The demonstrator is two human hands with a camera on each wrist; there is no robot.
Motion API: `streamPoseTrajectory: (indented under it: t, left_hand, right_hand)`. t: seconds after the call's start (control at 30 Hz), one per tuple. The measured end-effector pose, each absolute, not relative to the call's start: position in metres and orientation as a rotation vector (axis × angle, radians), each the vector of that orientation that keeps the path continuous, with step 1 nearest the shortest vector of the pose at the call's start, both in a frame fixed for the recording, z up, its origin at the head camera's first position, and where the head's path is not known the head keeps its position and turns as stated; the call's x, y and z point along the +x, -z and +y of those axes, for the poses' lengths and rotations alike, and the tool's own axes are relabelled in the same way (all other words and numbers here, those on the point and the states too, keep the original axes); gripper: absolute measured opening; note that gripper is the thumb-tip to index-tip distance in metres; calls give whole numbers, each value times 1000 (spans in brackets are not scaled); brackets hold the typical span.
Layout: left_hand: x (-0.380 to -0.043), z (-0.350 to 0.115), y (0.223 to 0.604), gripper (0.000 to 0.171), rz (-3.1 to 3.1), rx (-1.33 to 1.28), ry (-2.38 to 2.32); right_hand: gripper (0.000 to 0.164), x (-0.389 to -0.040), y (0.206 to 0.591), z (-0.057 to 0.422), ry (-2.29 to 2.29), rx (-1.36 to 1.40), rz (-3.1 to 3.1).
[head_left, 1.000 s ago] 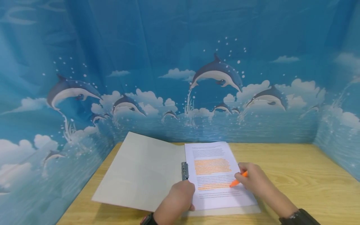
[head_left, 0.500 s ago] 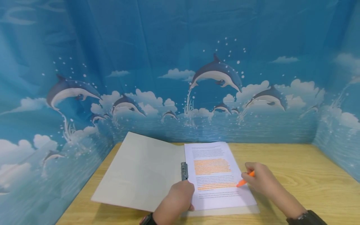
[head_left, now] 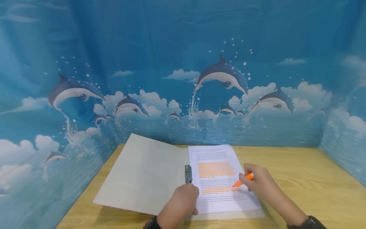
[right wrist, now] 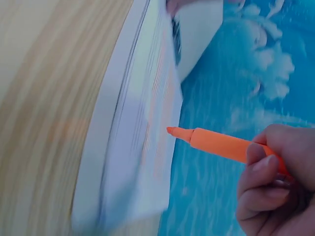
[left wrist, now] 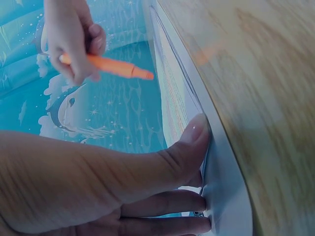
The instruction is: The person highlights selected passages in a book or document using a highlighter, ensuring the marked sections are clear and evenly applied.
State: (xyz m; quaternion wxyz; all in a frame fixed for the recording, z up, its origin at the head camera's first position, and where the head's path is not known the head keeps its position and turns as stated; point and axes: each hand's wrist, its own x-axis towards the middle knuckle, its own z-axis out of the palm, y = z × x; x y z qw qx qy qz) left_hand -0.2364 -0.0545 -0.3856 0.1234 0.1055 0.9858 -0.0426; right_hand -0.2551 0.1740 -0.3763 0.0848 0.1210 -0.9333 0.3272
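My right hand (head_left: 260,181) pinches an orange highlighter (right wrist: 219,143) between thumb and fingers, its uncapped tip pointing down and left. The tip is over the lower orange-marked lines of a printed page (head_left: 218,203); whether it touches the paper I cannot tell. Two blocks of text on the sheet are marked orange. My left hand (head_left: 183,198) rests on the lower left edge of the paper, below the metal clip (head_left: 188,173). In the left wrist view the thumb presses at the page's edge and the other fingers lie fairly straight against the sheets.
The pages lie in an open folder (head_left: 143,175) whose pale cover spreads to the left, its near corner lifted off the wooden table (head_left: 303,178). Behind and at both sides hangs a blue curtain (head_left: 160,47) printed with dolphins.
The highlighter first went right along the lower lines, lengthening the orange marking, then came back left and slightly up. My left hand and the folder have stayed in place.
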Motion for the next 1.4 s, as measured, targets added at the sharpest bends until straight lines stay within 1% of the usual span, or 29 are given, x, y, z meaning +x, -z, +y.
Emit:
streamPoseTrajectory:
  t: [0.2, 0.4, 0.6, 1.4]
  left_hand:
    - [-236, -56, 387, 41, 2881, 313, 120]
    - [-237, -57, 386, 41, 2874, 336, 110]
    - [-238, -57, 386, 43, 2892, 418, 211]
    - [-242, -55, 390, 44, 2860, 361, 253]
  right_hand:
    - [27, -252, 379, 130, -1050, 584, -2729]
    - [28, -255, 388, 102, -1039, 654, -2671]
    - [27, -256, 392, 95, -1055, 636, -2646]
    - [28, -262, 394, 89, -1072, 548, -2705]
